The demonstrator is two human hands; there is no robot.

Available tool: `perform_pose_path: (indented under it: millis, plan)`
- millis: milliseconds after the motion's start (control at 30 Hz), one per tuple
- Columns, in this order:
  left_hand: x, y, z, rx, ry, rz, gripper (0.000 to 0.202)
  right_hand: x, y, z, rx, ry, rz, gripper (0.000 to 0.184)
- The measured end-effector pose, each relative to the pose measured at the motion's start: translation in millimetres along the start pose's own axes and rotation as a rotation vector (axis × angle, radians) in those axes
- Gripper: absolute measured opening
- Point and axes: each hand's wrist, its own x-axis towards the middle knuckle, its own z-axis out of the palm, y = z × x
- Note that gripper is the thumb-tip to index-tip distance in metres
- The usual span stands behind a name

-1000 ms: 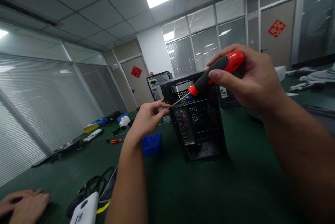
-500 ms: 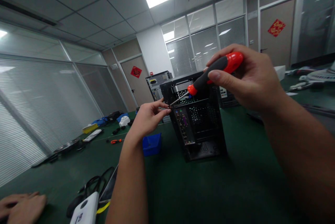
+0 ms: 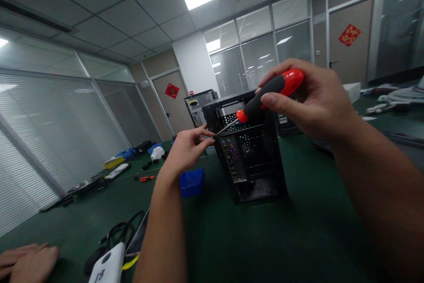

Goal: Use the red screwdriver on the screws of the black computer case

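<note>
A black computer case stands upright on the green table, its rear panel facing me. My right hand is closed around a red and black screwdriver whose tip points at the case's upper left rear edge. My left hand reaches to that same spot, with thumb and fingers pinched together at the screwdriver tip. What they pinch is too small to make out.
A blue bin sits beside the case on the left. A white device and black cables lie near the front left. Another person's hands rest at the bottom left corner. More computer cases stand behind; tools litter the far left.
My right hand with the screwdriver has dipped slightly and shifted a little left. The left hand stays pinched at the tip. The other person's hands moved slightly.
</note>
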Motion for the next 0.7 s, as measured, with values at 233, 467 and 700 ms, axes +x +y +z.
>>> perform_pose_path:
  millis: [233, 467, 700]
  plan:
    - [-0.4, -1.8, -0.5, 0.013, 0.004, 0.024, 0.018, -0.6, -0.2, -0.5, -0.009, -0.016, 0.007, 0.034]
    - [-0.9, -1.6, -0.4, 0.017, -0.002, 0.031, 0.017, 0.0, -0.5, 0.0, -0.011, -0.014, -0.004, 0.036]
    - [-0.8, -1.6, -0.4, 0.01, -0.018, 0.035, 0.015, 0.0, -1.2, 0.9, -0.05, 0.01, 0.017, 0.046]
